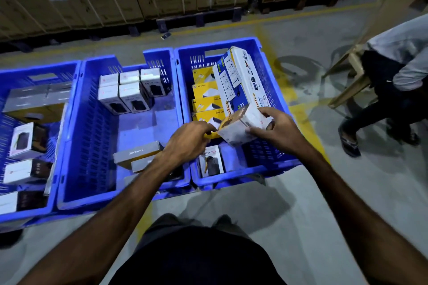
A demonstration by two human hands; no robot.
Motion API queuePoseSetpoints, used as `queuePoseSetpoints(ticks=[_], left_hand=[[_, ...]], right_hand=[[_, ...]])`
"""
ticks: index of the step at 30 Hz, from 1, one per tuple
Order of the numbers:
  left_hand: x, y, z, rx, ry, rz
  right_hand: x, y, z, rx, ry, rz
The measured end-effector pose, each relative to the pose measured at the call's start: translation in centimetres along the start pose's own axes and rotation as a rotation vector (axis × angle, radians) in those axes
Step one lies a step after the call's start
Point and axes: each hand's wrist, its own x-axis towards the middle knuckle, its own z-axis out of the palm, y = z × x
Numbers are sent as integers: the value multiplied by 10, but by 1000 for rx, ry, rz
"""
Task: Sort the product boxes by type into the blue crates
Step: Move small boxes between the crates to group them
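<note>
Concrete floor [301, 203]: three blue crates [92, 201]; right hand [281, 129] holds one white box [240, 128].

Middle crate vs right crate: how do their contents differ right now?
The middle crate holds white boxes upright at its far end, floor mostly bare; the right crate holds a row of yellow boxes.
Long power-strip boxes lean in the right crate; none in the middle crate.
Both hands work over the right crate.
Both are blue slotted plastic.

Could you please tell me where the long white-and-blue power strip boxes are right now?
In the head view, the long white-and-blue power strip boxes lean in the rightmost blue plastic crate, beside the yellow boxes.
</note>
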Motion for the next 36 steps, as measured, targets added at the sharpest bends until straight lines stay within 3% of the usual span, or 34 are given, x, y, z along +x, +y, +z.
queuePoseSetpoints(ticks=[2,7,12,15,19,20,23,26,28,32,34,36], left_hand=[[11,3,4,80,-120,13],[49,7,29,400,-454,-34],[72,3,67,175,-948,-255],[61,1,76,43,-977,-228],[67,0,74,-241,-822,-434],[65,-2,74,-270,-868,-427],[73,-5,69,-78,-963,-272],[84,-15,69,-76,-989,-247],[80,-6,46,-92,-896,-195],[41,10,-11,-194,-438,-32],[5,1,-23,-415,-186,-109],[-36,-13,-31,-734,8,-307]], right_hand=[[-6,1,6,191,120,119],[-32,-13,16,608,402,186],[-52,-23,25,916,476,330],[-58,-28,27,949,480,339],[-61,-33,31,949,477,364],[-61,-34,33,944,470,372],[-60,-35,35,952,430,404],[-59,-33,35,979,409,439],[-56,-34,34,1020,412,454],[-45,-41,36,1133,400,444],[-39,-47,40,1215,369,453],[-33,-56,47,1295,335,459]])
